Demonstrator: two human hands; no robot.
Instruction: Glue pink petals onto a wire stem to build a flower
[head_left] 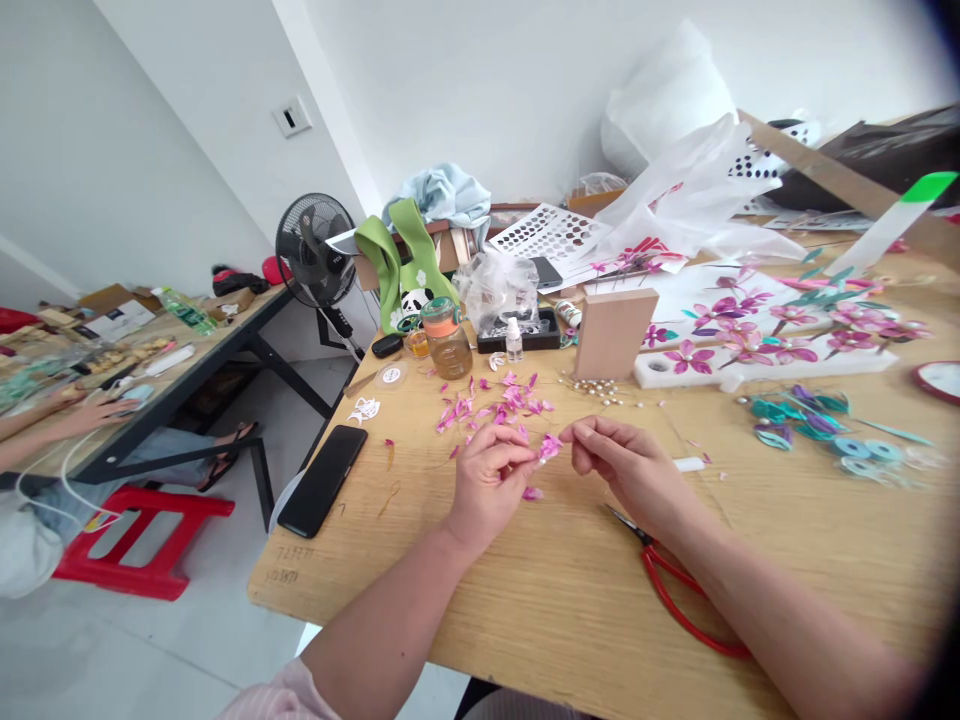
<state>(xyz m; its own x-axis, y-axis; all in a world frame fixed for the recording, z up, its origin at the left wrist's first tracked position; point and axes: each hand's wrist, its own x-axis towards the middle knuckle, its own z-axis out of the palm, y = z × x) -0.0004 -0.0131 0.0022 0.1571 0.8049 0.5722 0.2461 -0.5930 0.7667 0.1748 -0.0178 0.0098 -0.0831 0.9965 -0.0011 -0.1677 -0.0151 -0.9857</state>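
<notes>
Between my two hands, just above the table, is a small pink petal flower [550,446] with a pale bead-like spot at its base. The thumb and fingers of my left hand [489,482] pinch it from the left. My right hand [626,468] is closed in a pinch close to the flower's right side; whatever its fingertips hold is too fine to make out. Loose pink petals [510,395] lie scattered beyond my hands. Partly under my right forearm rest red-handled scissors [679,590], with their blades pointing away to the left.
A black phone [322,482] lies at the table's left edge. Behind the petals stand a glass jar [446,345], a small bottle [514,341] and a tan block [615,335]. Finished-looking pink flowers stand in a white foam strip [675,375]. Another person's hands [101,410] are at the left table.
</notes>
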